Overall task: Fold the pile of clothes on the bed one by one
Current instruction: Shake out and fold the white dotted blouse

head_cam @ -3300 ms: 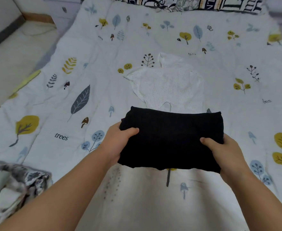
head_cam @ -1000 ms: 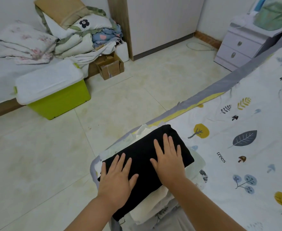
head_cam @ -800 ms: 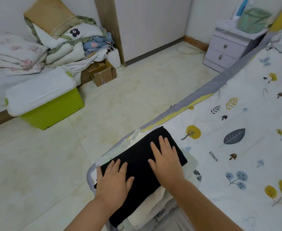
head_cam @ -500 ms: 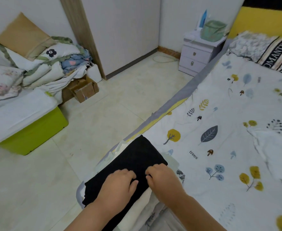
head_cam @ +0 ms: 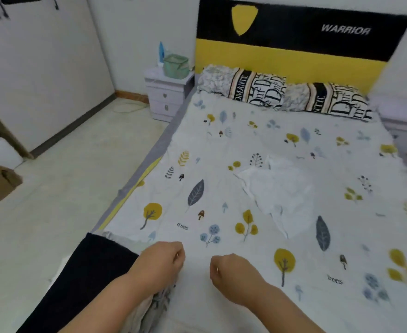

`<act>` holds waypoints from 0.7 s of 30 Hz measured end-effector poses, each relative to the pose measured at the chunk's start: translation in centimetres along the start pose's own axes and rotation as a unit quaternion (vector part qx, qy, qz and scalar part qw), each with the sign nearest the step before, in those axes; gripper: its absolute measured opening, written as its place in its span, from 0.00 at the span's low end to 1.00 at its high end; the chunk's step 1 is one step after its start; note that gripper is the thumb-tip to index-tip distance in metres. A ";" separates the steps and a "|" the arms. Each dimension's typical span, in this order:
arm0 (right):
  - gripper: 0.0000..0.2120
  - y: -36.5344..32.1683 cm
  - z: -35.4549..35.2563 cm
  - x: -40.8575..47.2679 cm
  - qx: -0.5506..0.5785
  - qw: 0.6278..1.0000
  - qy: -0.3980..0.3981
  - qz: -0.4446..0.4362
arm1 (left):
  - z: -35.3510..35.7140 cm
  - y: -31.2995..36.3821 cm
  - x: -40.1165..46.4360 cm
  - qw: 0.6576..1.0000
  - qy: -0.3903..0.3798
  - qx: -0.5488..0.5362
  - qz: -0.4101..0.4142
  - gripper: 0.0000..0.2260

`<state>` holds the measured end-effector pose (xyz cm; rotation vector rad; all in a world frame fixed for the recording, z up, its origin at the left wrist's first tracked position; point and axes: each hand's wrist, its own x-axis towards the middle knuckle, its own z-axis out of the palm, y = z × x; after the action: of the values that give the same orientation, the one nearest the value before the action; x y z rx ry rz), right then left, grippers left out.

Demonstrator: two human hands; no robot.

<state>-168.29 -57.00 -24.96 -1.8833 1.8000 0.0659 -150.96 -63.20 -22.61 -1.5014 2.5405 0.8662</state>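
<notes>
Hands loosely curled, empty: left hand [head_cam: 160, 263] beside folded black garment [head_cam: 87, 280], right hand [head_cam: 231, 272] nearer white garment [head_cam: 279, 191], well apart from it

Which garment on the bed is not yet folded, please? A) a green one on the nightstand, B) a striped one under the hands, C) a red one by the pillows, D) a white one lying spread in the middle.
D: the white garment lies spread on the quilt, unfolded.
</notes>
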 end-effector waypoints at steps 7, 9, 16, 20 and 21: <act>0.11 9.5 -3.1 -4.6 0.064 0.990 0.036 0.116 | 2.3 8.8 6.2 0.996 -0.006 0.036 0.086 0.11; 0.10 12.2 -3.6 -5.6 0.075 0.986 0.049 0.144 | 3.5 11.0 7.9 0.995 -0.012 0.030 0.099 0.10; 0.08 22.7 -4.6 -6.4 0.072 0.969 0.053 0.229 | 7.9 16.1 14.8 0.993 -0.028 0.071 0.094 0.13; 0.10 28.4 -4.4 -4.7 0.069 0.961 0.036 0.267 | 10.7 17.4 19.2 0.992 -0.028 0.088 0.091 0.15; 0.11 29.7 -4.3 -3.9 0.070 0.959 0.032 0.274 | 11.5 17.5 20.3 0.991 -0.032 0.090 0.091 0.15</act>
<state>-198.03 -54.30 -29.76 -1.2579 2.2593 0.0729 -178.53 -67.09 -31.36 -1.1870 2.6585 0.6678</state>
